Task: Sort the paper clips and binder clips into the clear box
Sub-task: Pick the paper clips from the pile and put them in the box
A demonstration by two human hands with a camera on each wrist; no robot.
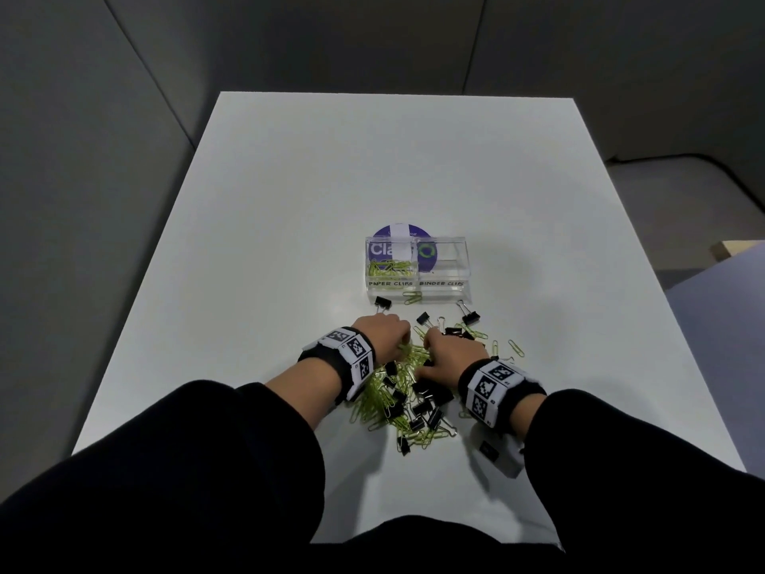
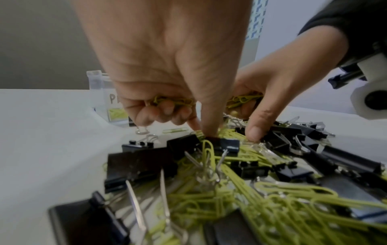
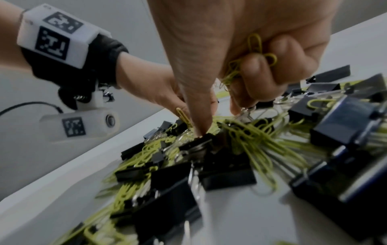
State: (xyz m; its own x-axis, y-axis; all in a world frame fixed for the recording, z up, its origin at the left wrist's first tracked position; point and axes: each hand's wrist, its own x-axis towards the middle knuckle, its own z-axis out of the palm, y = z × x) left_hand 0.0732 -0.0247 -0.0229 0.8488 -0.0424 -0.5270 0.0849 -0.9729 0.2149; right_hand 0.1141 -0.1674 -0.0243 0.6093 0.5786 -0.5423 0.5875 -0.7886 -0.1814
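1. Left hand [image 2: 159, 69]: curled round a bunch of green paper clips [image 2: 173, 101], thumb and forefinger pinching down into the pile [image 1: 407, 401].
2. Right hand [image 3: 251, 41]: likewise closed on a bundle of paper clips, thumb tip down on a black binder clip [image 3: 199, 142].
3. Hands close together at far edge of pile, near table [image 1: 289, 200] front.
4. Pile: green paper clips tangled with black binder clips; strays scattered between pile and box [image 1: 445, 246].
5. Box: clear, two compartments, labelled PAPER CLIPS and BINDER CLIPS. Left compartment: some paper clips. Right compartment: contents not discernible.
6. Purple round disc [image 1: 385, 236] behind box.
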